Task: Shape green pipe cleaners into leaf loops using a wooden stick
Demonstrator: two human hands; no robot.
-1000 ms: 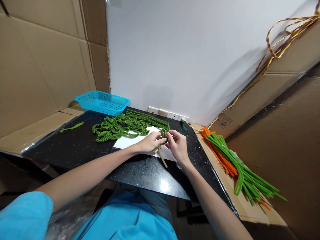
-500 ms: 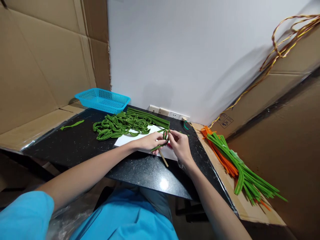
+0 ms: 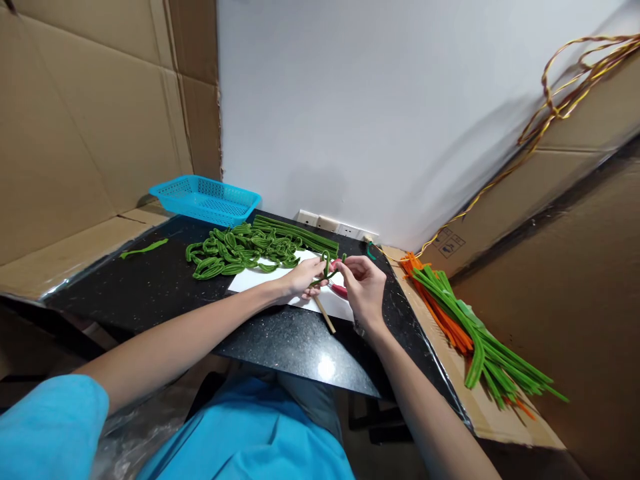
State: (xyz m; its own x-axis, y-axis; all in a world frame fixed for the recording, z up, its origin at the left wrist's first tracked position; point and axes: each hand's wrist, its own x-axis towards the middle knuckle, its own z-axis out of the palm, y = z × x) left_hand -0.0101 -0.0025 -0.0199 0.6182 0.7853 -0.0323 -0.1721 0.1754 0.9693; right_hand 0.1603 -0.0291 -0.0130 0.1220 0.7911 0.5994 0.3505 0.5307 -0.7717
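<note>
Loop and tail of a fuzzy green strip stand between the left hand and the right hand, just above a white sheet on a black tabletop. The left hand closes narrowly at the base of the loop; the right thumb and forefinger appear to pinch the strip near its other end, though the exact contact is too small to tell. A neat bend likely calls for a firm left pinch and a light, even pull from the right, leaving the loop round and its fuzz uncrushed. A tan stick angles out below the left hand; whether it is gripped cannot be made out. A red-handled tool appears to lie on the sheet, where a trailing end could snag. Looped green pieces heap to the left, beside straight green strips.
</note>
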